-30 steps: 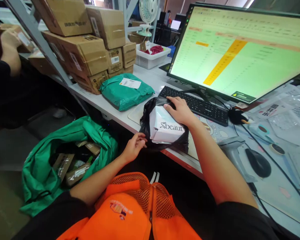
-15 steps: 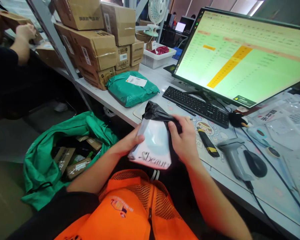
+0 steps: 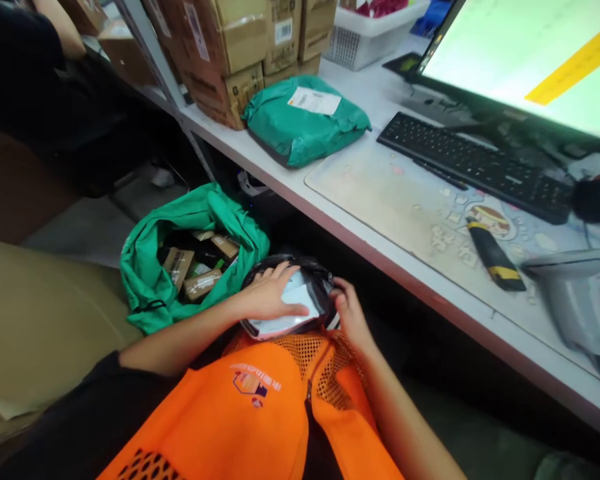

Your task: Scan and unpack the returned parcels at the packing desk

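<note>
Low over my lap is a black plastic bag [image 3: 325, 275] with its mouth spread around a white package [image 3: 300, 293]. My left hand [image 3: 270, 293] lies on top of the package, fingers stretched out and thumb apart, covering much of it. At the bag's right edge, the bent fingers of my right hand [image 3: 351, 312] grip the black plastic. Just left of the bag, a green sack [image 3: 150, 267] stands open with several small cardboard boxes [image 3: 203, 285] inside.
On the desk [image 3: 280, 193] lie a labelled green parcel [image 3: 305, 130], a keyboard [image 3: 480, 167], a black-and-yellow cutter [image 3: 495, 257] and a grey scanner [image 3: 570, 300]. Cardboard boxes [image 3: 240, 40] are stacked behind. A large cardboard surface [image 3: 55, 320] is at left; a person's arm [image 3: 60, 27] shows top left.
The package has gone down to my lap and into the black bag. My left hand has shifted from its side onto its top. The view has tilted downward.
</note>
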A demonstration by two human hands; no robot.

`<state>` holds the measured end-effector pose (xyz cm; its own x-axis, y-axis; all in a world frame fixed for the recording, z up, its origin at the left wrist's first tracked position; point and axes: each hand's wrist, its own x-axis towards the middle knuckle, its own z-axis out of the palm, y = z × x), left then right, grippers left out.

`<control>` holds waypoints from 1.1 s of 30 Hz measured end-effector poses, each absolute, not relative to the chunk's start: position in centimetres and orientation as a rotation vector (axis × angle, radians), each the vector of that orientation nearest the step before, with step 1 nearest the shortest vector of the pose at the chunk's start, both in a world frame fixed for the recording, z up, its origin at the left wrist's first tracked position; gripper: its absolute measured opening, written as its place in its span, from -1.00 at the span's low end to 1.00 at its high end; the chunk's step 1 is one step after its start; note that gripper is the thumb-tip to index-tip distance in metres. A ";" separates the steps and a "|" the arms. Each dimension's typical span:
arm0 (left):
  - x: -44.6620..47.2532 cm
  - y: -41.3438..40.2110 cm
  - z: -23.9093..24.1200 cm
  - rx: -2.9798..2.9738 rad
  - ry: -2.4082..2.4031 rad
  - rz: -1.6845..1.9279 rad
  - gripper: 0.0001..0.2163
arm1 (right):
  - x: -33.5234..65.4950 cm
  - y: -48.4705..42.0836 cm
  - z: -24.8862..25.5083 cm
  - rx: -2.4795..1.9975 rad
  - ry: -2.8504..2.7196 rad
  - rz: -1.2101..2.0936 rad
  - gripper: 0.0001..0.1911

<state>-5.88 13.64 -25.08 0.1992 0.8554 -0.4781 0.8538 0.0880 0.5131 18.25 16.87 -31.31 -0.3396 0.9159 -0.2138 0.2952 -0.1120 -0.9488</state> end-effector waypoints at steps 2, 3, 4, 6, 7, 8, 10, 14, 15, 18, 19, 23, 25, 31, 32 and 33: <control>-4.2 13.0 -25.4 1.759 1.738 -0.013 0.15 | 18.5 18.7 -30.6 -1.347 -1.670 1.406 -0.13; -3.6 12.8 -25.5 1.794 1.755 -0.030 0.18 | 18.2 19.6 -30.3 -1.323 -1.731 1.380 -0.16; -3.3 12.6 -25.6 1.827 1.758 -0.041 0.20 | 17.7 20.3 -30.1 -1.288 -1.797 1.363 -0.22; -3.3 12.6 -25.8 1.868 1.746 -0.065 0.18 | 16.4 21.5 -30.1 -1.239 -1.876 1.359 -0.42; -3.6 12.6 -26.0 1.881 1.744 -0.079 0.16 | 15.7 22.0 -30.3 -1.243 -1.881 1.354 -0.52; -4.0 12.7 -26.1 1.889 1.741 -0.094 0.13 | 15.1 22.5 -30.6 -1.270 -1.865 1.344 -0.59; -4.7 12.9 -26.3 1.884 1.735 -0.114 0.09 | 14.3 23.4 -31.6 -1.359 -1.812 1.333 -0.66; -5.4 13.0 -26.4 1.830 1.775 -0.128 0.07 | 13.2 25.2 -34.5 -1.524 -1.716 1.392 -0.67; -5.3 12.9 -26.4 1.832 1.795 -0.125 0.07 | 13.0 25.6 -35.3 -1.565 -1.689 1.418 -0.67; -4.8 12.4 -26.4 1.848 1.841 -0.092 0.03 | 13.0 26.2 -37.5 -1.687 -1.630 1.474 -0.69; -4.6 12.0 -26.3 1.853 1.839 -0.076 0.03 | 13.2 26.1 -38.2 -1.733 -1.621 1.472 -0.70; -4.1 9.8 -25.6 1.938 1.667 -0.033 0.10 | 15.1 23.6 -40.6 -1.908 -1.597 1.425 -0.73; -4.2 8.6 -25.0 1.945 1.561 -0.064 0.17 | 16.2 22.0 -41.6 -1.937 -1.585 1.423 -0.71; -4.8 7.9 -22.9 1.886 1.465 -0.263 0.36 | 18.6 20.7 -42.1 -1.767 -1.519 1.391 -0.69; -4.8 8.1 -22.7 1.883 1.455 -0.295 0.36 | 18.9 20.7 -41.7 -1.728 -1.497 1.388 -0.69; -4.9 8.3 -22.5 1.874 1.459 -0.319 0.33 | 19.1 20.7 -41.4 -1.695 -1.473 1.388 -0.69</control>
